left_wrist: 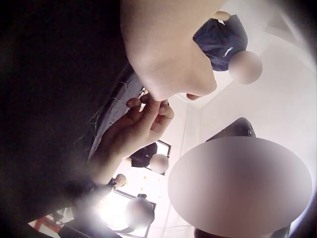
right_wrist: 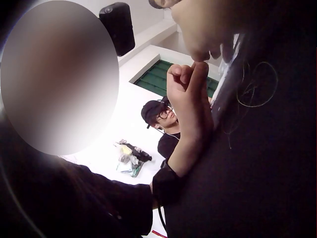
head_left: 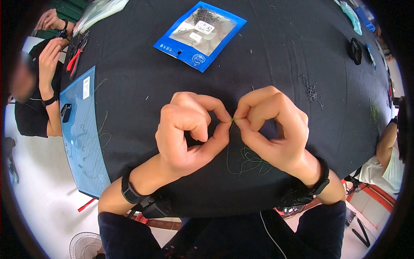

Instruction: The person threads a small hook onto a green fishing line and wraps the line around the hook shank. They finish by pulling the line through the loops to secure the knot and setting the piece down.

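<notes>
Close together over the black-covered table, both hands meet fingertip to fingertip in the head view. My left hand (head_left: 172,134) pinches a thin green line (head_left: 227,162) between thumb and index finger, its other fingers curled. Facing it, my right hand (head_left: 291,134) pinches the same line between thumb and forefinger. Loose loops of the line hang below the fingertips and spread on the cloth; the right wrist view shows a loop (right_wrist: 276,87) too. Whatever small piece lies between the fingertips is hidden by them.
Ahead lies a blue-edged packet (head_left: 235,26) of small dark hooks. A tangle of dark hooks (head_left: 312,93) is to the right. At left are a blue sheet (head_left: 92,151) with lines and hooks, and red-handled pliers (head_left: 75,60). Another person (head_left: 36,112) sits on the left.
</notes>
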The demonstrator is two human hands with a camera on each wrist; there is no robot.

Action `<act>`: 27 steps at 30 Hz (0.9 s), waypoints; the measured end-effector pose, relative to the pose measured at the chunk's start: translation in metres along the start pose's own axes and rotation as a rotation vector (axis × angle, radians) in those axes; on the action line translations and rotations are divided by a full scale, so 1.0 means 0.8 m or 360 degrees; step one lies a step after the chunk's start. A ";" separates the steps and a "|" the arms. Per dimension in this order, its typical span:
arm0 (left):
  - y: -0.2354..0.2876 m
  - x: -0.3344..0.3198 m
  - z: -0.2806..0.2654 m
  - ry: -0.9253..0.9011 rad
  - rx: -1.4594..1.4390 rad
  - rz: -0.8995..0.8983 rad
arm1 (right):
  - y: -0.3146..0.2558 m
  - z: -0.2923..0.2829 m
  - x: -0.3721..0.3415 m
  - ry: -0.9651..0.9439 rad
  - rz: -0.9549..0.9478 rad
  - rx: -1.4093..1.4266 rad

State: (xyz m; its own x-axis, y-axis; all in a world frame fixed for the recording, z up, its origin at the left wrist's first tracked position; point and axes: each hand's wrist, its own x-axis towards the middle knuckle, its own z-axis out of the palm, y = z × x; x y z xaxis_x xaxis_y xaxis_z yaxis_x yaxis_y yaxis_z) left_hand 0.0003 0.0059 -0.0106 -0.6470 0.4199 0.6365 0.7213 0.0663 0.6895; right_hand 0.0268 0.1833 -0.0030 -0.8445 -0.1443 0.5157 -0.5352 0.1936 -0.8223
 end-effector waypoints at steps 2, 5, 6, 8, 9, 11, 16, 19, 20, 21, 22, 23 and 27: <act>-0.001 0.000 0.003 0.0069 -0.0048 0.0025 | 0.001 0.002 -0.002 0.0027 0.0054 0.0069; -0.005 0.000 0.009 0.0202 -0.0127 0.0079 | 0.002 -0.003 -0.002 -0.0069 0.0067 0.0051; -0.005 -0.001 0.009 0.0210 -0.0126 0.0074 | 0.001 -0.006 -0.002 -0.0123 0.0061 0.0025; -0.005 0.000 0.009 0.0209 -0.0112 0.0074 | -0.003 -0.003 0.002 -0.0079 0.0043 -0.0020; -0.004 0.001 0.008 0.0200 -0.0100 0.0078 | -0.004 -0.002 0.003 -0.0057 0.0035 -0.0043; -0.004 0.000 0.008 0.0213 -0.0112 0.0064 | -0.002 -0.003 0.003 -0.0109 -0.0028 -0.0052; -0.003 0.001 0.007 0.0170 -0.0034 0.0070 | 0.004 -0.006 0.001 -0.0211 -0.0127 -0.0116; -0.003 -0.001 0.010 0.0223 -0.0091 0.0006 | 0.002 -0.007 0.002 -0.0151 -0.0094 -0.0139; -0.003 -0.001 0.010 0.0222 -0.0078 0.0011 | 0.002 -0.007 0.002 -0.0131 -0.0078 -0.0142; -0.002 0.000 0.010 0.0221 -0.0064 0.0015 | 0.002 -0.007 0.002 -0.0110 -0.0062 -0.0144; -0.002 0.001 0.010 0.0220 -0.0051 0.0019 | 0.001 -0.006 0.003 -0.0108 -0.0047 -0.0108; -0.002 0.001 0.010 0.0221 -0.0053 0.0021 | -0.002 -0.004 0.004 -0.0106 -0.0031 -0.0072; -0.003 0.001 0.010 0.0211 -0.0068 0.0037 | 0.007 -0.006 0.002 -0.0224 -0.0193 -0.0102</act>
State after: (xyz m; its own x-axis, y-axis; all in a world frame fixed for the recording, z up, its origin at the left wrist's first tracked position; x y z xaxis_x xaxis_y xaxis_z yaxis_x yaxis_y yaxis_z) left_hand 0.0003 0.0132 -0.0145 -0.6590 0.2975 0.6908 0.7273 0.0183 0.6861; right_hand 0.0219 0.1884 -0.0056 -0.7653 -0.3038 0.5675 -0.6367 0.2275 -0.7368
